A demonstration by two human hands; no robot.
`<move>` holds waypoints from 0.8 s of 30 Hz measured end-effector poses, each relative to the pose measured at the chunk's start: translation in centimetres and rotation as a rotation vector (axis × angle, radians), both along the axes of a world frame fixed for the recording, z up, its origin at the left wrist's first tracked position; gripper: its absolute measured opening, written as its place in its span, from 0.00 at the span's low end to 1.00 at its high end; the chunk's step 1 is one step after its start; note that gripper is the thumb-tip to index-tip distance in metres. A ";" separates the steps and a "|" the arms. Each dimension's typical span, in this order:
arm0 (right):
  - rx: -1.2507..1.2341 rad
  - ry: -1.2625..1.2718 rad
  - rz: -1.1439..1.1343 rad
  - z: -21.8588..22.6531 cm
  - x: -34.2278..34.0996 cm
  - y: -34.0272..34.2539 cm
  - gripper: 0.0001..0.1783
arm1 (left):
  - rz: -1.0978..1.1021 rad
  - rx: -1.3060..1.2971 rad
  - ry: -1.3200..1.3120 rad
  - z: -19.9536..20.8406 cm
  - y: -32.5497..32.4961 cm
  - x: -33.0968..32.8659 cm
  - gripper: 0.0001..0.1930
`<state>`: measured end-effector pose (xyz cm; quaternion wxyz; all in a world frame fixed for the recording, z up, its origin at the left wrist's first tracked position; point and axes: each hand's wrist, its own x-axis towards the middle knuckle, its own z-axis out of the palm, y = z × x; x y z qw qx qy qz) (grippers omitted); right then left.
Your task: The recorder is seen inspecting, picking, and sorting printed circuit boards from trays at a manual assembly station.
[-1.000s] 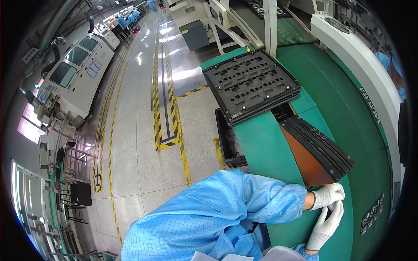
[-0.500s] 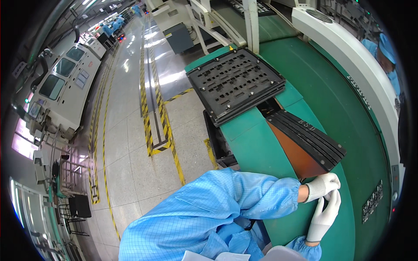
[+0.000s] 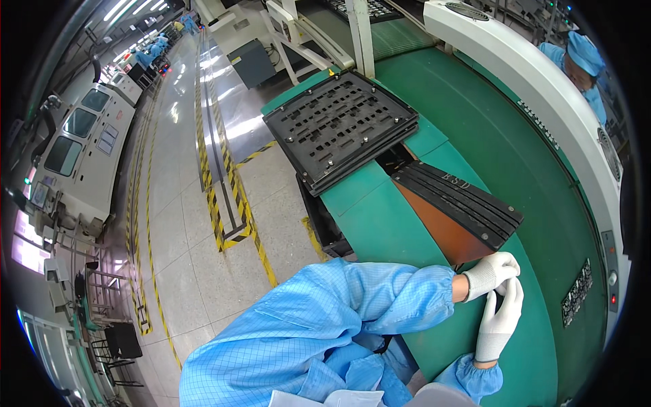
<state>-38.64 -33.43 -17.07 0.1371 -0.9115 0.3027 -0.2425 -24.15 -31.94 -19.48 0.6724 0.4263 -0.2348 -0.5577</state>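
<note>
My left hand (image 3: 489,274) and my right hand (image 3: 501,317), both in white gloves with ribbed cuffs, meet above the green bench (image 3: 380,227). The left hand's fingers are curled and pressed together. My right hand comes up from below it, thumb and fingers pinched toward the left fingertips. Whatever lies between the fingertips, if anything, is hidden. Just beyond the left hand stands an orange-brown block (image 3: 434,227) topped by a stack of black slotted plates (image 3: 461,203).
Farther along the bench lies a stack of black fixture trays (image 3: 342,125) with cut-outs. To the right runs a green conveyor belt (image 3: 536,197) carrying a circuit board panel (image 3: 577,293), under a white curved machine arm (image 3: 515,71). Beyond it is a co-worker in a blue cap (image 3: 584,54).
The whole view has shifted a little, so bench, trays and hands sit farther left. My hands stay together, fingertips to fingertips, in much the same pose.
</note>
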 end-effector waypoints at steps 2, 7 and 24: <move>-0.008 0.004 -0.005 0.0 0.0 0.0 0.29 | 0.000 0.005 0.011 -0.1 0.0 0.0 0.09; 0.003 0.000 -0.013 -0.2 0.1 -0.1 0.29 | 0.005 -0.018 0.014 -0.3 -0.1 0.0 0.08; -0.001 0.003 -0.004 -0.3 0.1 -0.2 0.29 | 0.017 -0.014 0.020 -0.4 -0.2 -0.1 0.07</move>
